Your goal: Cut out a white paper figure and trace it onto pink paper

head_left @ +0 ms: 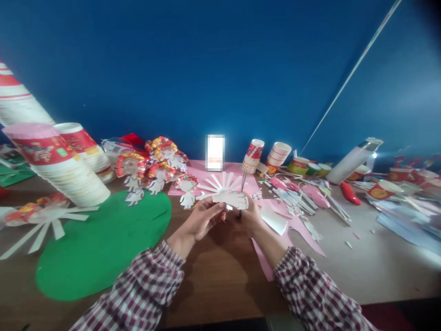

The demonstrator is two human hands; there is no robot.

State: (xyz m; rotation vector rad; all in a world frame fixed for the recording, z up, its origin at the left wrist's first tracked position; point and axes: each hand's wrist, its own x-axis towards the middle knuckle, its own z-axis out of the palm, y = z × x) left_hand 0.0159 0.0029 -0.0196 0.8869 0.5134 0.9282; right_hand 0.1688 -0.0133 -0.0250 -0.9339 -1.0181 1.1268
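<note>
My left hand [202, 219] and my right hand [248, 215] meet over the middle of the brown table [220, 271]. Between them they hold a white paper cup piece [225, 189] cut into strips that fan out like sun rays. The fingers of my left hand are pinched on its near edge. In my right hand is a thin dark pen [242, 186], upright, its tip at the cutout; that hand's fingers are curled around it. Both sleeves are red-and-white checked.
A green paper disc [103, 243] lies at left, beside stacked paper cups [58, 161] and finished cup dolls [158, 168]. Pink paper sheets [275, 220], cut strips, more cups [279, 156] and a white bottle [351, 161] spread right. A blue wall stands behind.
</note>
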